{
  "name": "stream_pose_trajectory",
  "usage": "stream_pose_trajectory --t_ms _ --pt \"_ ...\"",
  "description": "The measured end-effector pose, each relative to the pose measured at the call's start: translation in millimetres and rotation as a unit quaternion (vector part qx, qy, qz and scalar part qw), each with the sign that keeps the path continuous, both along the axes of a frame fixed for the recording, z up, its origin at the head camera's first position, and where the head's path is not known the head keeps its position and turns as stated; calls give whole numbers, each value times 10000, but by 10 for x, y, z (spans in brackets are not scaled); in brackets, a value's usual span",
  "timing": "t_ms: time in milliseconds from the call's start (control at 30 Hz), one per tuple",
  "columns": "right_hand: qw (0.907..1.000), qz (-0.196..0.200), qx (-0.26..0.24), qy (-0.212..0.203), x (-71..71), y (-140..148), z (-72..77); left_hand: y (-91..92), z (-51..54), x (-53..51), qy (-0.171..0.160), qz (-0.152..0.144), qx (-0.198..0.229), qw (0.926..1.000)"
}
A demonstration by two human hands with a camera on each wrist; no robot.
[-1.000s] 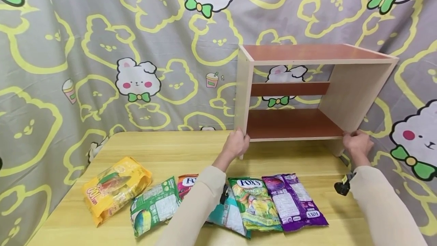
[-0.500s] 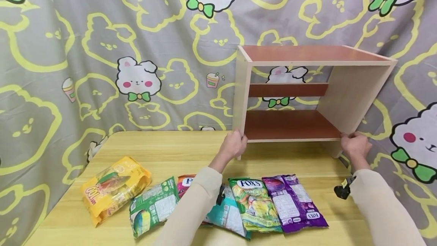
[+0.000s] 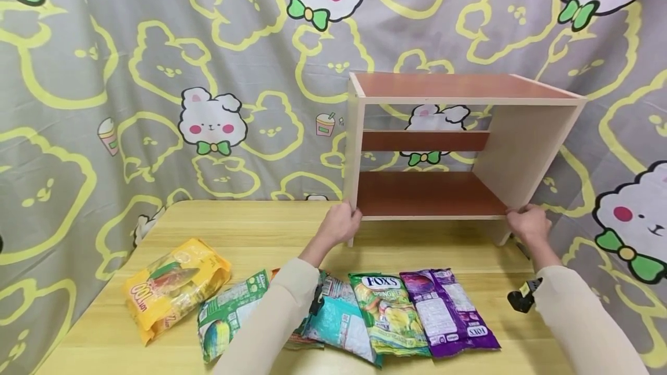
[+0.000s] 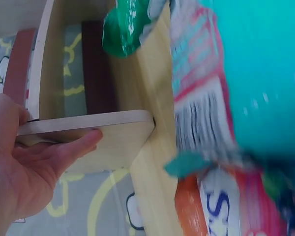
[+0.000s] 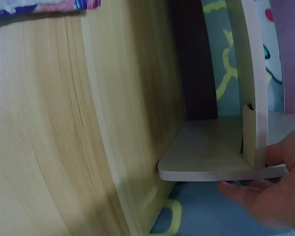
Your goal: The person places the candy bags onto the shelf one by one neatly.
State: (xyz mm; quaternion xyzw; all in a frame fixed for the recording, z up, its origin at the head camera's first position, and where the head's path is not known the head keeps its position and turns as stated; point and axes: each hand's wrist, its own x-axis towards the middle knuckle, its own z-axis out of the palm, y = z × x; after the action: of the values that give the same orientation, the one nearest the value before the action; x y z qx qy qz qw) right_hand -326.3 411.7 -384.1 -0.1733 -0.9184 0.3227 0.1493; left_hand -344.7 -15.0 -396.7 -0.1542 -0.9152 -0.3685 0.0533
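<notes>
A small wooden shelf with pale side panels and red-brown boards stands at the back right of the table in the head view. My left hand grips the front edge of its left panel, level with the lower board. At the same height my right hand grips the right panel. The left wrist view shows the left hand with thumb and fingers on either side of the panel. In the right wrist view, the right hand pinches the other panel where the board meets it.
Candy bags lie along the table's front: a yellow bag, a green bag, a teal bag, a green FOX'S bag and a purple bag. A patterned curtain hangs behind the table.
The shelf has shifted left and slightly toward me, with both hands moving along on its panels. The bags have stayed where they were; the left forearm now uncovers more of the teal one.
</notes>
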Motion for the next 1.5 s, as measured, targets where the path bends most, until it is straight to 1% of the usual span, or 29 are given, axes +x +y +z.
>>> stream_pose_trajectory --t_ms 100,200,267,433,633,700,867,1000,1200,1367,1500 --pt "9998 163 86 49 15 -61 -7 -101 -12 -9 17 -18 -23 10000" --pt "9992 322 126 218 31 -145 -12 -226 -7 -9 -38 -16 53 10000" --pt "9983 412 238 328 35 -211 -14 -319 -2 -8 -114 -19 155 9998" --pt "9972 454 416 422 46 -419 5 -572 15 1 -261 -38 336 9991" --pt "9964 540 334 565 42 -686 -18 -884 36 28 -384 101 264 9989" --pt "9955 599 251 692 37 -770 -36 -986 46 33 -401 137 184 9989" --pt "9909 656 287 1136 10 -974 -85 -1232 67 38 -442 279 70 9986" --pt "9888 691 247 1302 0 -1136 -109 -1405 71 52 -488 418 79 9979" --pt "9870 840 144 1363 3 -1343 -129 -1615 64 74 -640 578 81 9962" --pt "9864 884 68 1387 -2 -1465 -165 -1743 60 84 -681 595 92 9959" --pt "9853 914 114 1436 12 -1544 -168 -1807 61 99 -713 604 145 9955"
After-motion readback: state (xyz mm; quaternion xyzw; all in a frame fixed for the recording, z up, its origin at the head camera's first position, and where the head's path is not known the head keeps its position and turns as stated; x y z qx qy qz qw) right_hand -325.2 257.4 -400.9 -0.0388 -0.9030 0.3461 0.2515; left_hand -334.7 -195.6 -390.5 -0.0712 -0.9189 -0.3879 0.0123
